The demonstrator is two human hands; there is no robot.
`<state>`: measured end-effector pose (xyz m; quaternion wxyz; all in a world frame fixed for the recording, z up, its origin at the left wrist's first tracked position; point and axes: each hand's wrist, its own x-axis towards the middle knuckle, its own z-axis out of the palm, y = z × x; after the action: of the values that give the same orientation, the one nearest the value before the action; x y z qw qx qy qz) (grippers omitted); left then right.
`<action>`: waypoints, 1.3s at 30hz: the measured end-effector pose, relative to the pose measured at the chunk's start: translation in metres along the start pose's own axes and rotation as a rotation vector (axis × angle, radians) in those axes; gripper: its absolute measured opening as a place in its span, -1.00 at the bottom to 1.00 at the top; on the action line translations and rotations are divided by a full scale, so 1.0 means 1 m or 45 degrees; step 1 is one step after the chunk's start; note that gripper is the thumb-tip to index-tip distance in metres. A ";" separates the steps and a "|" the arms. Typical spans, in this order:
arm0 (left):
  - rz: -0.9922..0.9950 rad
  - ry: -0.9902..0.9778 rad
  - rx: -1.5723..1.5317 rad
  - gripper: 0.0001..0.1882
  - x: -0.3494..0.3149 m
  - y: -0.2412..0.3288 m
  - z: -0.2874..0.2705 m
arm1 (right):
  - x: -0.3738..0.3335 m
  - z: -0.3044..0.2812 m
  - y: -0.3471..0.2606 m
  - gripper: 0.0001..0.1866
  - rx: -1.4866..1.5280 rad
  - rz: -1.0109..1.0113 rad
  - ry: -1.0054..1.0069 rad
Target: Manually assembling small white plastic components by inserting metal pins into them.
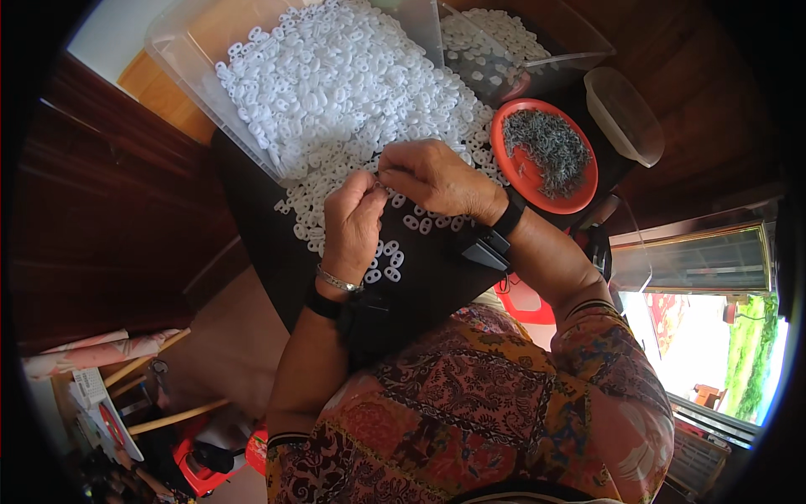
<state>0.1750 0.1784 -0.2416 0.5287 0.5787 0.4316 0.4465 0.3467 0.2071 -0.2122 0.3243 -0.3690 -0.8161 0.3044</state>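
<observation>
Both my hands meet over the black table [277, 244], fingertips pinched close together. My left hand [353, 217] is closed, thumb against the fingers, on something too small to make out. My right hand [437, 178] is closed too, its fingertips touching or nearly touching the left ones; what they grip is hidden. Below them lie loose white plastic pieces [392, 274], oval with two holes. More of these white pieces [426, 225] rest under my right hand. A large heap of white two-hole pieces [336, 84] spills from a tipped clear bin [197, 97] beyond my hands.
A red plate [525, 189] of small grey metal parts [550, 151] stands right of my right hand. Behind it is a clear container [579, 52] with white pieces. An open clear plastic tub [625, 118] sits at the far right. My wrists wear black straps [509, 214].
</observation>
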 end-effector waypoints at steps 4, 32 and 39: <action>0.141 -0.012 0.136 -0.83 0.001 0.000 0.002 | -0.001 -0.002 0.001 -0.83 -0.015 -0.054 0.002; -0.001 0.344 -0.421 -0.89 0.011 0.008 -0.021 | 0.014 0.024 0.026 -0.90 -0.823 -0.035 0.161; -0.044 0.337 -0.391 -0.86 0.008 0.013 -0.019 | 0.003 0.015 0.025 -0.92 -0.754 -0.034 0.107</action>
<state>0.1584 0.1894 -0.2278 0.5569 0.4200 0.4340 0.5701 0.3435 0.2193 -0.2385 0.2401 -0.4492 -0.8599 0.0333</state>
